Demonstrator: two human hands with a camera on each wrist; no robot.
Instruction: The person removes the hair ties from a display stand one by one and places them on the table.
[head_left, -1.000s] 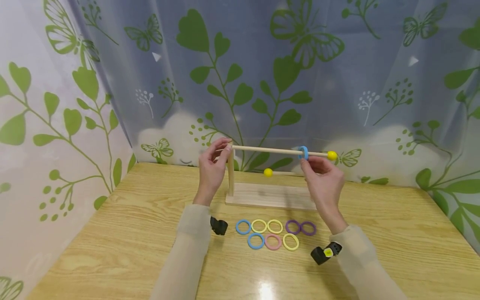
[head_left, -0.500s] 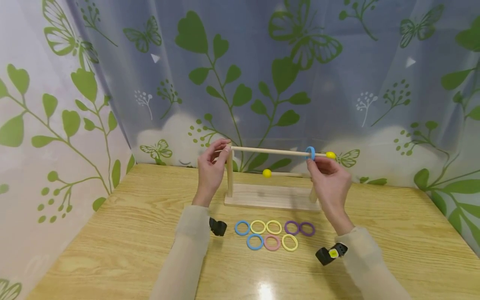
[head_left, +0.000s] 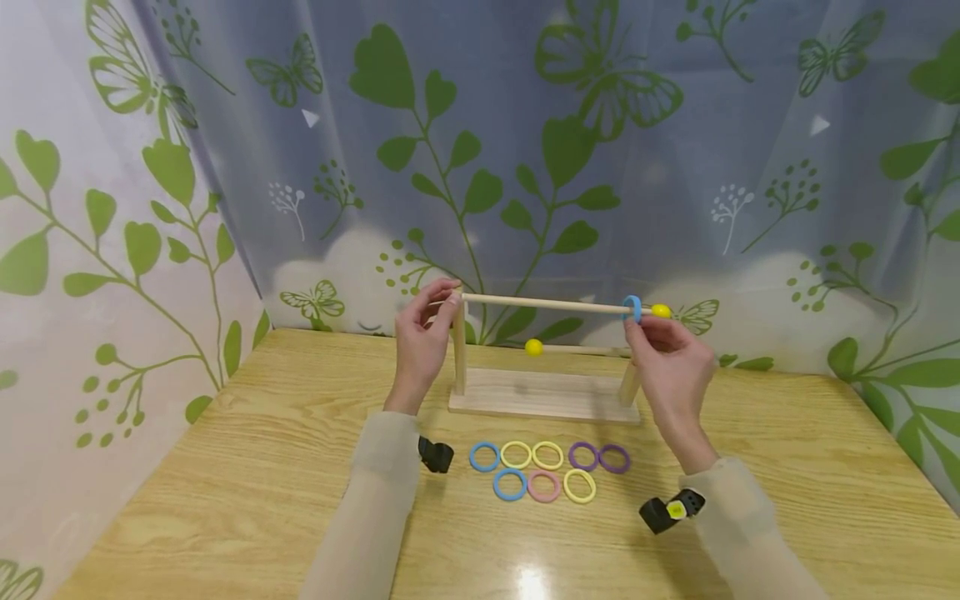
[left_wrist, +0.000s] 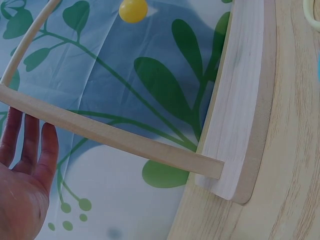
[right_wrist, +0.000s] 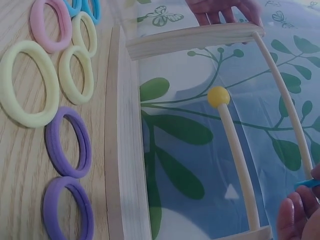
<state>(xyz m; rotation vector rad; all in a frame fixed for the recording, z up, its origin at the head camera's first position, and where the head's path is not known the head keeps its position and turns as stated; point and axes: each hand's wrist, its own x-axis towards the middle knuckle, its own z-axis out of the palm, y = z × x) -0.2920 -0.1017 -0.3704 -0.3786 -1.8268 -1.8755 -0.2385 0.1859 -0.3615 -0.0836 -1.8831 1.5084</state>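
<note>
In the head view, my left hand [head_left: 422, 343] grips the top of the left post [head_left: 460, 346] of a wooden stand. The left wrist view has its fingers [left_wrist: 47, 150] behind that post. My right hand [head_left: 675, 371] pinches a blue hair tie [head_left: 637, 305], which hangs around the upper rod [head_left: 540, 302] close to the yellow ball [head_left: 660, 311] at its right end. In the right wrist view, only a sliver of this blue tie [right_wrist: 307, 183] shows between the fingers. A lower rod [head_left: 581, 349] with a yellow ball [head_left: 533, 347] at its left end bears no ties.
The stand's flat base [head_left: 543, 393] rests on the wooden table [head_left: 300, 467]. In front of it lie several hair ties: blue [head_left: 510, 484], yellow [head_left: 580, 486], pink [head_left: 543, 486] and purple [head_left: 615, 458]. A leaf-patterned curtain [head_left: 480, 125] hangs behind the table.
My right hand has slid the blue hair tie rightward along the upper rod, toward the yellow end ball. The left hand keeps its place on the post.
</note>
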